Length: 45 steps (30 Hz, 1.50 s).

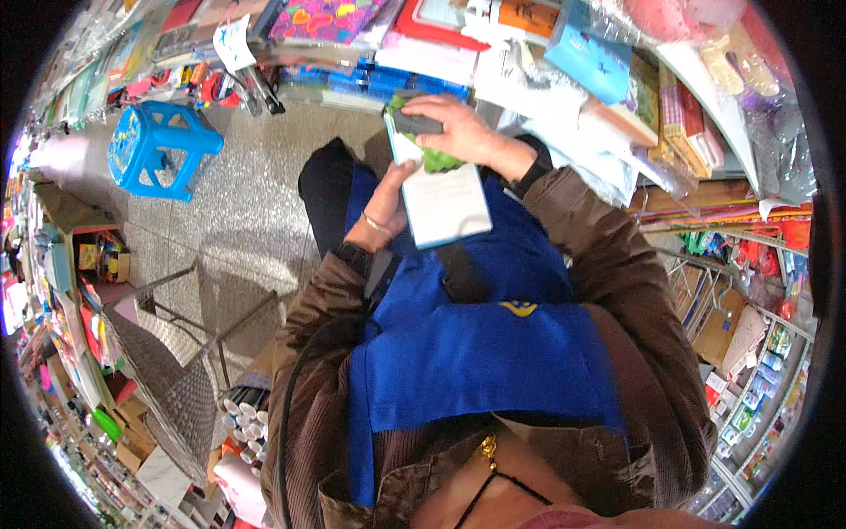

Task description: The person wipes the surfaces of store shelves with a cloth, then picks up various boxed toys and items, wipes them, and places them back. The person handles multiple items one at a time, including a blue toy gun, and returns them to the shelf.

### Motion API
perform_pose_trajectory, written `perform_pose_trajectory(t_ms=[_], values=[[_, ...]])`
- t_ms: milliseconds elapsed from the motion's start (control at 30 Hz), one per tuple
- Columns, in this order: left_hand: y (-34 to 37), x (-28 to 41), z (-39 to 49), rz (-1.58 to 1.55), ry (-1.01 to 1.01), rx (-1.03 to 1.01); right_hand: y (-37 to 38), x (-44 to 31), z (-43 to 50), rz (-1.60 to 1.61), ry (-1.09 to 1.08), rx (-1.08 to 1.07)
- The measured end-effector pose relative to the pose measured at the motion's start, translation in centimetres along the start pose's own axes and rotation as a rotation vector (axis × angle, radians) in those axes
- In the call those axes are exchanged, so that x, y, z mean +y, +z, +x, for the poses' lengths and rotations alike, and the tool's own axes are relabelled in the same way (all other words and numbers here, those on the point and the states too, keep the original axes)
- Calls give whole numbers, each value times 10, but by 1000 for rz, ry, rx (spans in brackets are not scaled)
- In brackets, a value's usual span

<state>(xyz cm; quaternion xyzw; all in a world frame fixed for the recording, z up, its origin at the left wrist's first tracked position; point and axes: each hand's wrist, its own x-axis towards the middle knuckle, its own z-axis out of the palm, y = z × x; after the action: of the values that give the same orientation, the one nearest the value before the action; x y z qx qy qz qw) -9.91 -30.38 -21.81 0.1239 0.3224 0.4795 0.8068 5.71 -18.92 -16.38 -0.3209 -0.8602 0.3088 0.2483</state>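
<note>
My left hand grips the left edge of a thin white pad or booklet with a blue edge, its thumb on top. The pad lies slanted above my lap, over the blue apron. My right hand rests over the pad's upper part, its fingers bent around a dark grey object that I cannot name. A green piece with a wavy edge lies under the right hand, on the pad; whether it is cloth or paper I cannot tell.
A blue plastic stool stands on the speckled floor at the upper left. Below it is a woven chair. Ahead, a display holds packaged goods, a heart-patterned item and a light blue box. Wire shelves with small goods stand at the right.
</note>
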Motion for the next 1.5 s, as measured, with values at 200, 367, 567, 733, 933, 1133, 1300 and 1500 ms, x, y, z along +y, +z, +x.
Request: perform_pose_trajectory(t_ms=[200,367,567,733,933,1133,1300,1500], values=[[-6,-10,2,-171,2,-64,4,-19,-20,147,-51,-97],[-2,-10,-3,-235,86,-198,0,-33,-32,218,-47,-115],[-2,-3,-10,-228,6,-56,-1,-49,-49,235,-256,-268],[6,4,-11,-321,-80,-16,0,-60,-55,249,-302,-331],[8,6,-12,-170,-30,92,-3,-64,-58,305,-255,-431],[-14,15,-2,-192,272,295,-22,-30,-80,494,8,-538],[-25,24,-4,-225,306,258,-78,5,-77,205,690,-114],[-7,11,9,24,266,97,-69,-45,-30,596,150,-78]])
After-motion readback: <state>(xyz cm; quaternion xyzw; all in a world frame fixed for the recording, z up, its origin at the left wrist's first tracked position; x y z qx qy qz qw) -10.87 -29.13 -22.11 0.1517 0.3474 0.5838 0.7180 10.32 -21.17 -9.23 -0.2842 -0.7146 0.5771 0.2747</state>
